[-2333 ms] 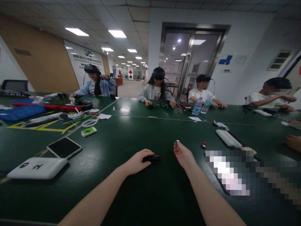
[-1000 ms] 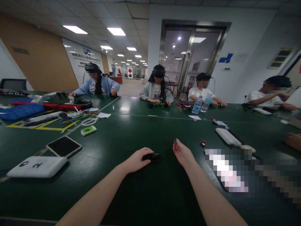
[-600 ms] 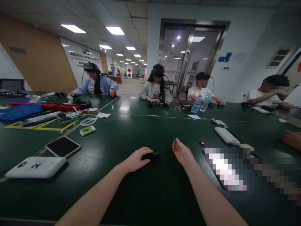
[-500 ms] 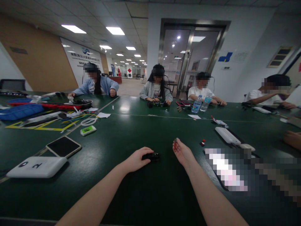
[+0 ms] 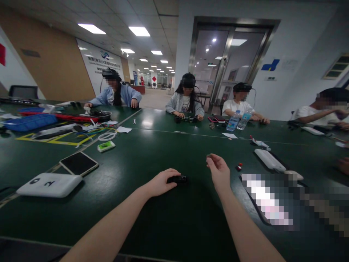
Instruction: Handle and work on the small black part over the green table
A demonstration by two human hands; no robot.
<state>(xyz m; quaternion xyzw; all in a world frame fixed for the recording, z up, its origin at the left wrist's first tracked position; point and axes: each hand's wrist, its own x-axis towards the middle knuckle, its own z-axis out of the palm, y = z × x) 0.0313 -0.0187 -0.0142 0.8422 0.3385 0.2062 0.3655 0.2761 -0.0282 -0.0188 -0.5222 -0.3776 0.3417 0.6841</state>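
Observation:
On the dark green table (image 5: 152, 153), my left hand (image 5: 163, 182) is closed around one end of a small black oblong object (image 5: 180, 179). Its right end sticks out past my fingers; its exact kind is unclear. My right hand (image 5: 219, 169) is raised a little above the table, thumb and forefinger pinched on a tiny greyish piece (image 5: 208, 156), too small to name. The two hands are apart. Right of my right hand lies a small red and black item (image 5: 239, 166).
To the right lie a phone with a blurred screen (image 5: 265, 202) and a white power bank (image 5: 268, 160). Leftward are another white power bank (image 5: 50, 184), a dark-screened phone (image 5: 79, 163), a green and white box (image 5: 106, 146) and a blue tray (image 5: 29, 123). Water bottles (image 5: 233, 122) stand near co-workers opposite.
My right hand has turned over, its back now facing me more, still pinching the tiny piece. My left hand keeps hold of the black object. The whole view has shifted slightly.

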